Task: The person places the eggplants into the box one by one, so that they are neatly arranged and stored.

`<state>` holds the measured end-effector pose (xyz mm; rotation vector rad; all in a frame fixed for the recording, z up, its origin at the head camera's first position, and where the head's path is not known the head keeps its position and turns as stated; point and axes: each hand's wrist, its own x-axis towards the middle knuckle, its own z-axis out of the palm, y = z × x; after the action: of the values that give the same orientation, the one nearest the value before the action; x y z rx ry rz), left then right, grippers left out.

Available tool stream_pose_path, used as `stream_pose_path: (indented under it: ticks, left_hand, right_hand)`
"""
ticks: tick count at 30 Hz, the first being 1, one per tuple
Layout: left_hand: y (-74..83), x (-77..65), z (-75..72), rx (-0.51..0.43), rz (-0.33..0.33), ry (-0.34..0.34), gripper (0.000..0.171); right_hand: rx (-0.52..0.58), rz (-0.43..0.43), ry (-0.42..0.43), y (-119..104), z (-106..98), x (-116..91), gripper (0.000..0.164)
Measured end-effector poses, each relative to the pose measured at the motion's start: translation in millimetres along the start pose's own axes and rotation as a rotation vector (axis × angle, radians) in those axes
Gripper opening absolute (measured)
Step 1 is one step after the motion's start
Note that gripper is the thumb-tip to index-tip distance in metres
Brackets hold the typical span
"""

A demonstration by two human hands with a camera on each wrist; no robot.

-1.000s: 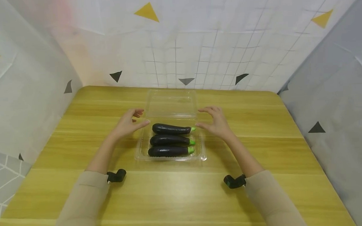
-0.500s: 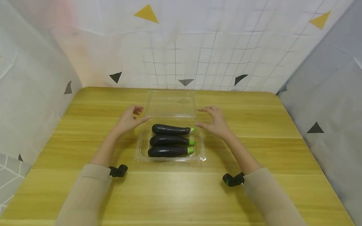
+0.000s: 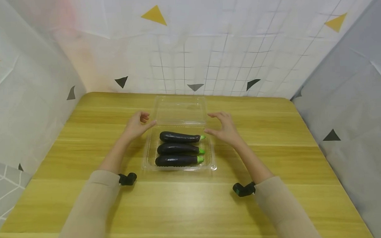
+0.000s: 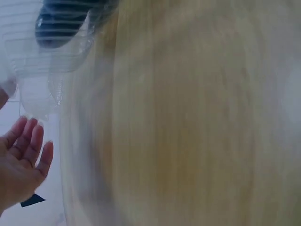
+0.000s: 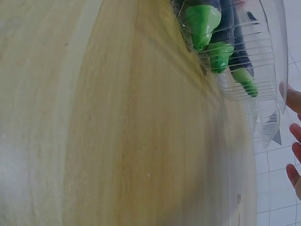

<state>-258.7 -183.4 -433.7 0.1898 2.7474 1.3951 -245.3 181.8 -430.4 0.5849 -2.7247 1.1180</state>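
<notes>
Three dark eggplants with green stem ends lie side by side in a transparent plastic clamshell box [image 3: 213, 167]: the back one [image 3: 178, 137], the middle one [image 3: 177, 148] and the front one [image 3: 175, 160]. The lid [image 3: 180, 107] is folded back flat toward the wall. My left hand [image 3: 135, 125] is at the box's back left corner, thumb stretched toward the hinge and fingers loosely bent. Across from it, my right hand [image 3: 226, 128] has its thumb right at the right rim and its fingers beside the lid. Both hands hold nothing. In the right wrist view, fingertips [image 5: 295, 100] overlap the box edge.
The box stands on a wood-grain table [image 3: 187, 206]. A covered wall [image 3: 188, 59] with a grid and triangles rises behind the table's back edge. Each wrist wears a small black camera, the left camera [image 3: 128, 179] and the right camera [image 3: 244, 189].
My left hand has shifted slightly toward the back, its forearm swinging a little to the right. My right hand has barely moved. The box and eggplants stay in place.
</notes>
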Motion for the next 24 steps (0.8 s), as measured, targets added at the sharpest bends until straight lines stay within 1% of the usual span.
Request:
stream_pose_path:
  ticks: [4, 7, 12, 18, 21, 24]
  left_hand:
    - [-2.0, 3.6, 4.7, -0.046, -0.031, 0.008, 0.063]
    - [-2.2, 5.1, 7.7, -0.097, -0.065, -0.007, 0.064]
    - [-0.1, 6.9, 11.3, -0.18, -0.155, -0.028, 0.066]
    - [4.8, 10.2, 14.3, -0.285, -0.252, -0.025, 0.059]
    - [8.1, 11.2, 14.2, -0.349, -0.281, -0.02, 0.057]
    - [11.7, 11.7, 13.5, -0.404, -0.291, -0.012, 0.056]
  right_hand:
    - [0.016, 0.012, 0.003, 1.9, 0.8, -0.6, 0.067]
    - [0.024, 0.012, 0.006, 3.0, 1.1, -0.8, 0.067]
    - [0.018, 0.005, 0.011, 4.1, 1.7, -0.4, 0.067]
    - [0.013, -0.003, 0.008, 2.0, 2.0, -0.6, 0.068]
    - [0.012, -0.003, 0.009, 1.7, 2.3, -0.6, 0.068]
    - [0.021, 0.0, 0.011, 1.8, 2.5, -0.4, 0.068]
